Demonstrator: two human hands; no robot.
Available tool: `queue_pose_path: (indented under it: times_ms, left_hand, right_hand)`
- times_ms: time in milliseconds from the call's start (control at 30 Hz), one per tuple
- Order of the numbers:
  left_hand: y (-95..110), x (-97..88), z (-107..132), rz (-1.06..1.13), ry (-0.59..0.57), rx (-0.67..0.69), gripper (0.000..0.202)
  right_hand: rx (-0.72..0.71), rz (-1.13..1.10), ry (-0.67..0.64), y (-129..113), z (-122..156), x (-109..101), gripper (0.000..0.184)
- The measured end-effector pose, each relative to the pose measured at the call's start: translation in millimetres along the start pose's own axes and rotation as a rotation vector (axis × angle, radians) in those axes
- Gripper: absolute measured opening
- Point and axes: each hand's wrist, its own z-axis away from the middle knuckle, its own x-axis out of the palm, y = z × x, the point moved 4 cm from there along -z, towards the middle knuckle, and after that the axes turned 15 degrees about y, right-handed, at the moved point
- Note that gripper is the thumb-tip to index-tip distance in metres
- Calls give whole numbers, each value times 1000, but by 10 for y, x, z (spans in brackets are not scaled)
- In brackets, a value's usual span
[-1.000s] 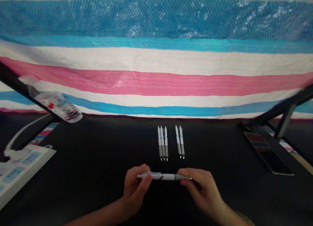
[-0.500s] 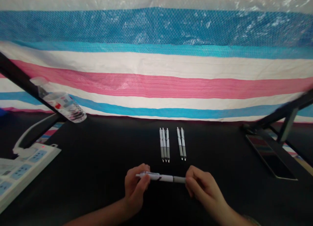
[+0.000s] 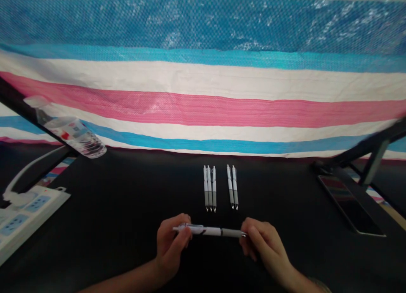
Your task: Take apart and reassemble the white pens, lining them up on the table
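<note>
A slim white and grey click pen [image 3: 212, 231] is held level, low over the black counter [image 3: 127, 225], in the lower centre of the frame. Its clip end is pinched between the thumb and fingers of the left hand [image 3: 169, 242], which is closed around it. Its grey tip end is gripped by the fingertips of the right hand [image 3: 261, 242], likewise closed on the barrel. The white middle of the barrel is left bare between the two hands. Both forearms are seen entering from the bottom edge.

Just above the held pen in the frame, a row of three matching white and grey pens [image 3: 209, 188] is laid side by side, tips pointing toward the bottom edge. Just to its right, a pair of the same pens [image 3: 232, 186] is laid in the same direction, set apart from the three by a narrow gap.

At the middle left, a clear plastic water bottle [image 3: 71, 134] with a red and blue label is seen tilted beside a slanted black bar [image 3: 19, 109]. A white power strip [image 3: 22, 212] is found at the lower left edge. A dark flat phone [image 3: 349, 202] is laid on the counter at the right. The upper half of the frame is filled by a woven sheet striped in blue, white and pink [image 3: 203, 86].
</note>
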Motion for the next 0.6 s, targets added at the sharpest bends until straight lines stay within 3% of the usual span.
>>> queue_pose_path:
  times_ms: [167,333,467,600]
  left_hand:
    - [8,-10,-8,-39,-18,6,33]
    - [19,2,-32,-31,-21,13,31]
    - [16,13,-40,-18,-31,17,32]
    - [-11,-6,-26,-9,-28,14,28]
  right_hand:
    - [-31,76,141,-27,3,-53,36]
    - [-2,50,59,-52,-17,-35,52]
    - [47,14,96,-34,-13,-44,41]
    - [76,13,25,10,18,-12,50]
